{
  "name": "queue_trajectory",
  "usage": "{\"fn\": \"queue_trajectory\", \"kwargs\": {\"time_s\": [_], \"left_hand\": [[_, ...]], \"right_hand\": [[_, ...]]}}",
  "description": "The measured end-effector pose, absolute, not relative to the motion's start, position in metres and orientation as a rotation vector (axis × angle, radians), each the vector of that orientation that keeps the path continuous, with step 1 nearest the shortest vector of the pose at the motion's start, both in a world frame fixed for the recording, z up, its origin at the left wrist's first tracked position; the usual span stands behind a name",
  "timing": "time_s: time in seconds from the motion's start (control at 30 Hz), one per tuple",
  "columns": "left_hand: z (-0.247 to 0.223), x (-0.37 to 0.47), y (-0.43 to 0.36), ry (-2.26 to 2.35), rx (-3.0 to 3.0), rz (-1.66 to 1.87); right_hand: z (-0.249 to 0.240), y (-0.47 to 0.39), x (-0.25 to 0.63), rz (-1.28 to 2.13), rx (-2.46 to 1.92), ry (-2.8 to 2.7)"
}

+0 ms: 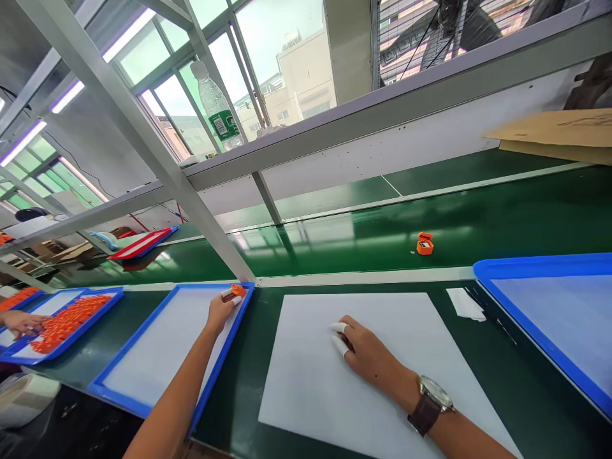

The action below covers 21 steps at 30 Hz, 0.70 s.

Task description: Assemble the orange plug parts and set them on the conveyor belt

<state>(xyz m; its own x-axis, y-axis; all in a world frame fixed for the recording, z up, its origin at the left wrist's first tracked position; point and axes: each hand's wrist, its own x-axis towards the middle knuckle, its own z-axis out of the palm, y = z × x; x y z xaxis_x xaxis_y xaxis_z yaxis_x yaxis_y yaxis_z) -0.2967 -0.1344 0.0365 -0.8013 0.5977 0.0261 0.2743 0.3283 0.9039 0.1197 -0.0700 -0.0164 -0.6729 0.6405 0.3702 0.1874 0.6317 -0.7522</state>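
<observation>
My left hand (222, 311) reaches over the far right corner of a blue-rimmed tray (143, 357) with a white lining. Its fingers, with white covers on the tips, pinch a small orange piece (238, 291). My right hand (366, 349) rests over a large white sheet (306, 382) on the green table. White covers sit on its thumb and index tips, and the fingers are curled in. What they may hold is hidden. A wristwatch (433, 401) is on the right wrist.
Another person's hand (23, 322) touches a blue tray of several orange pieces (71, 324) at the left. A second blue tray (482, 271) stands at the right, beside a white paper scrap (465, 304). Behind are a small orange box (424, 243), a metal beam (306, 137) and a plastic bottle (217, 105).
</observation>
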Motion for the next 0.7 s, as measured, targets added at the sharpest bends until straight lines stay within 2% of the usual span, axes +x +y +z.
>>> {"fn": "queue_trajectory", "kwargs": {"time_s": [0.47,0.7], "left_hand": [[0.034,-0.300,-0.145,2.242,0.866,1.448],[0.059,-0.281,-0.143,2.414,0.987,1.536]], "right_hand": [[-0.005,-0.073,0.119,0.913,-0.702,-2.300],[0.018,-0.038,0.138,1.164,-0.743,-2.199]]}}
